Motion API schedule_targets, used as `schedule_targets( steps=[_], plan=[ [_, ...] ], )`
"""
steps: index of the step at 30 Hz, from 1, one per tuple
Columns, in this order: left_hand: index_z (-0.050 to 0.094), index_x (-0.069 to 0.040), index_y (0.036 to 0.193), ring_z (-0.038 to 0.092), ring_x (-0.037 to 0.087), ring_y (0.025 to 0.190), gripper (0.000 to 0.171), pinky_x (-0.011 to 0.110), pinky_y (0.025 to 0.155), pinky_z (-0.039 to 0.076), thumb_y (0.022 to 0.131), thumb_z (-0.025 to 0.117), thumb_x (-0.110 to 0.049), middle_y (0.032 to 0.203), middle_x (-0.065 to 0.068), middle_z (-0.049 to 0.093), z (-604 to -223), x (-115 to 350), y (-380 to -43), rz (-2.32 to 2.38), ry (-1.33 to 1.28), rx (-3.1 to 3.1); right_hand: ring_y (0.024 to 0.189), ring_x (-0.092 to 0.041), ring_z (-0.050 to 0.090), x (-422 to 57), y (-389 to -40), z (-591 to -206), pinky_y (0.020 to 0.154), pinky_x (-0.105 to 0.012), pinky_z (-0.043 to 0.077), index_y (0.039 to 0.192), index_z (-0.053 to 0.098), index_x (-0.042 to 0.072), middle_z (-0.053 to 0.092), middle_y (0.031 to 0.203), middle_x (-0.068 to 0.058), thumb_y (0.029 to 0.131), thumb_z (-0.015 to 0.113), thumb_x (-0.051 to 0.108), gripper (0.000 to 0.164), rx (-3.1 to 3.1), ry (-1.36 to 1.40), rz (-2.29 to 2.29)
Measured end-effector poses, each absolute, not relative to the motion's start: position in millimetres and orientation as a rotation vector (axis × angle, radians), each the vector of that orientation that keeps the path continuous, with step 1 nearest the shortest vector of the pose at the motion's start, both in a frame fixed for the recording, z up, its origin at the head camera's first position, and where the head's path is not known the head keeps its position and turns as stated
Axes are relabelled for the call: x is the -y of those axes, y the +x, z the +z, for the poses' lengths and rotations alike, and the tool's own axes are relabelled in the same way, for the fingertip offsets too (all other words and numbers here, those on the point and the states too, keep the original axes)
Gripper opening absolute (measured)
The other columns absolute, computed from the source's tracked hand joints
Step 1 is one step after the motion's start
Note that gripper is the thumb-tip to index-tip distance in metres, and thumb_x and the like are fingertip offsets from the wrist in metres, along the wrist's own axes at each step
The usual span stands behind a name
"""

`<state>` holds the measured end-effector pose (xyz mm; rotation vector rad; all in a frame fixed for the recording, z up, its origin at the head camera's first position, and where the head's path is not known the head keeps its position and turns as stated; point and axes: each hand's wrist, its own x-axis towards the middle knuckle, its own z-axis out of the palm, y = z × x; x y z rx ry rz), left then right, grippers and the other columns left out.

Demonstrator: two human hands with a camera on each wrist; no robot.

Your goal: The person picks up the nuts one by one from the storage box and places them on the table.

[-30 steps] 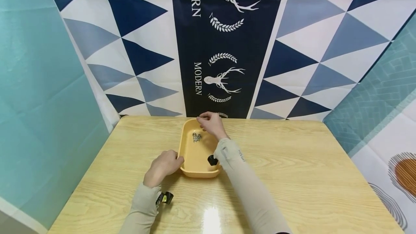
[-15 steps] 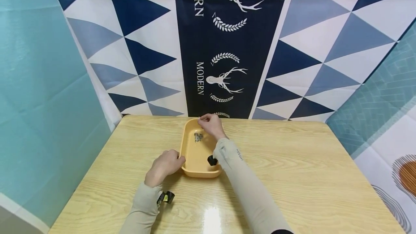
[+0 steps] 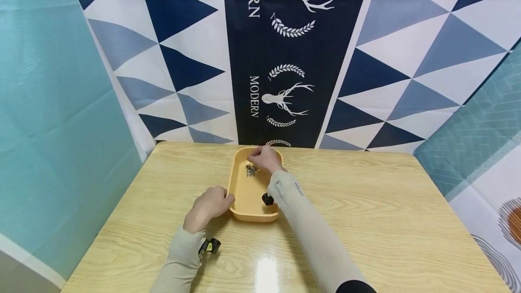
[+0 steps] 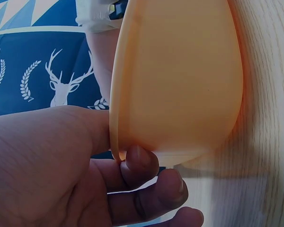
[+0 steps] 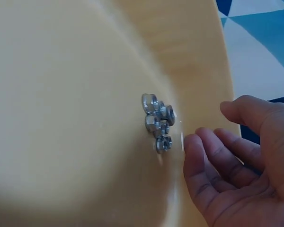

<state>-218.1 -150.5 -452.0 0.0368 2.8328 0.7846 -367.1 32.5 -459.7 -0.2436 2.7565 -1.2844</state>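
A yellow plastic tray point(image 3: 247, 199) sits on the table. My left hand point(image 3: 209, 206) grips its near left rim; in the left wrist view the fingers point(image 4: 144, 163) curl against the outside wall. Toward the tray's far end, a small cluster of shiny metal nuts point(image 5: 157, 124) lies on the floor, several bunched together. My right hand point(image 3: 265, 158) reaches over the tray beside them. Seen from the right wrist, its thumb and loosely bent fingers point(image 5: 194, 158) stand apart, with nothing held and a small gap to the nuts.
The wooden table point(image 3: 358, 211) extends on both sides of the tray. A patterned cloth point(image 3: 281, 58) hangs behind its back edge. A wrist camera point(image 3: 267, 199) on the right arm hangs over the tray's right side.
My right hand has dropped from the far rim into the tray, closer to the nuts. My left hand keeps its grip on the rim. The head view has shifted slightly.
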Motion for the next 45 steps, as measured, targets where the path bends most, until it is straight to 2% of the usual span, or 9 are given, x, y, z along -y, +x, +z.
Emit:
schedule_targets(
  steps=[14,23,30,35,38,45],
  plan=[
    [0.056,-0.016,0.068,0.041,0.015,0.054,0.03,0.03,0.05,0.03,0.095,0.051,-0.029,0.062,0.0,0.045,-450.0,150.0,-220.1,0.784,0.04,-2.831,0.081,-0.016,0.061,-22.1,-367.1,-461.3,0.075,-0.026,0.052,0.093,0.076,0.006,0.073,0.092,-0.005,0.087,0.08,0.018,0.014,-2.834,-0.26,-1.094],
    [0.059,-0.015,0.07,0.045,0.016,0.057,0.029,0.031,0.051,0.032,0.094,0.052,-0.03,0.064,0.0,0.047,-450.6,150.7,-220.0,0.768,0.035,-2.845,0.068,-0.015,0.057,-17.5,-365.5,-462.9,0.06,-0.024,0.046,0.085,0.072,0.004,0.065,0.078,-0.005,0.085,0.08,0.015,0.014,-2.778,-0.219,-1.053],
    [0.059,-0.015,0.07,0.047,0.017,0.058,0.029,0.031,0.052,0.034,0.094,0.052,-0.03,0.064,0.001,0.048,-450.2,151.2,-220.0,0.771,0.035,-2.85,0.066,-0.016,0.056,-15.8,-365.6,-464.1,0.056,-0.025,0.045,0.074,0.067,0.007,0.063,0.078,-0.006,0.083,0.082,0.017,0.02,-2.781,-0.202,-0.995],
    [0.059,-0.015,0.07,0.046,0.017,0.057,0.029,0.031,0.052,0.033,0.094,0.051,-0.029,0.064,0.001,0.047,-451.3,150.8,-220.2,0.776,0.034,-2.846,0.06,-0.015,0.054,-14.4,-371.3,-468.7,0.052,-0.024,0.042,0.066,0.066,0.009,0.062,0.072,-0.004,0.083,0.083,0.019,0.026,-2.785,-0.214,-0.93],
    [0.059,-0.014,0.071,0.046,0.018,0.057,0.029,0.032,0.051,0.034,0.094,0.051,-0.029,0.064,0.001,0.047,-451.3,150.5,-220.1,0.78,0.028,-2.839,0.056,-0.014,0.054,-13.0,-373.1,-471.0,0.051,-0.025,0.042,0.066,0.065,0.009,0.062,0.067,-0.003,0.083,0.082,0.018,0.026,-2.778,-0.216,-0.922],
    [0.059,-0.015,0.071,0.047,0.017,0.057,0.029,0.032,0.052,0.034,0.094,0.051,-0.03,0.064,0.001,0.048,-450.9,150.7,-219.6,0.786,0.032,-2.842,0.056,-0.016,0.054,-9.9,-372.8,-472.5,0.052,-0.027,0.042,0.068,0.062,0.01,0.06,0.068,-0.003,0.083,0.08,0.019,0.026,-2.804,-0.218,-0.859]
  ],
)
